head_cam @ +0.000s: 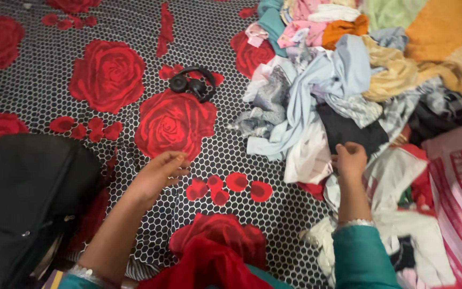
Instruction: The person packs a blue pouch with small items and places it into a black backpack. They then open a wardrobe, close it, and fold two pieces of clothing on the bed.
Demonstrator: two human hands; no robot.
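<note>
While the right hand pinches a black garment at centre right, sorting looks underway.
Left hand hovers loosely curled, empty, over the bed, free to receive cloth from the pile.

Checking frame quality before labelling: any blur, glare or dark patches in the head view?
Head view: soft overall; left hand and right hand slightly blurred. No glare. Black bag at lower left loses detail in shadow. Headphones and clothes pile evenly lit.
</note>
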